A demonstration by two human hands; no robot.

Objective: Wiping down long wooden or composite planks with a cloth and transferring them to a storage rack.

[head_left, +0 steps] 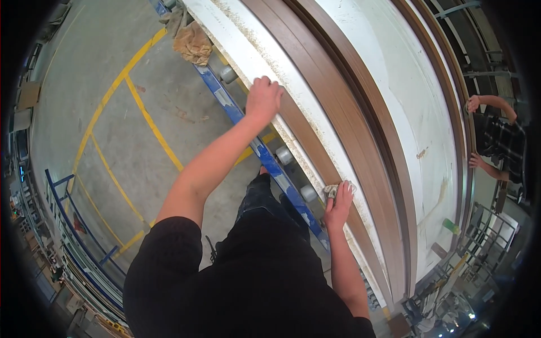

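Note:
A narrow brown wood-grain strip [307, 132] lies along the near side of a long white board speckled with tan dust [239, 42]. My left hand [264, 101] is closed over the strip's far end, fingers curled on it. Lower down, my right hand [339, 205] presses a crumpled, light patterned rag [331, 190] onto the same strip. The rag shows partly beside the fingers; the rest is hidden under the hand. Wider brown profiles [332, 84] run parallel just to the right of the strip.
A blue roller conveyor frame [267, 160] with grey rollers [284, 155] supports the boards. A brown cloth [193, 44] hangs at its far end. Across the boards, another person's hands [474, 103] touch the far brown edge. A green bottle [451, 226] lies there.

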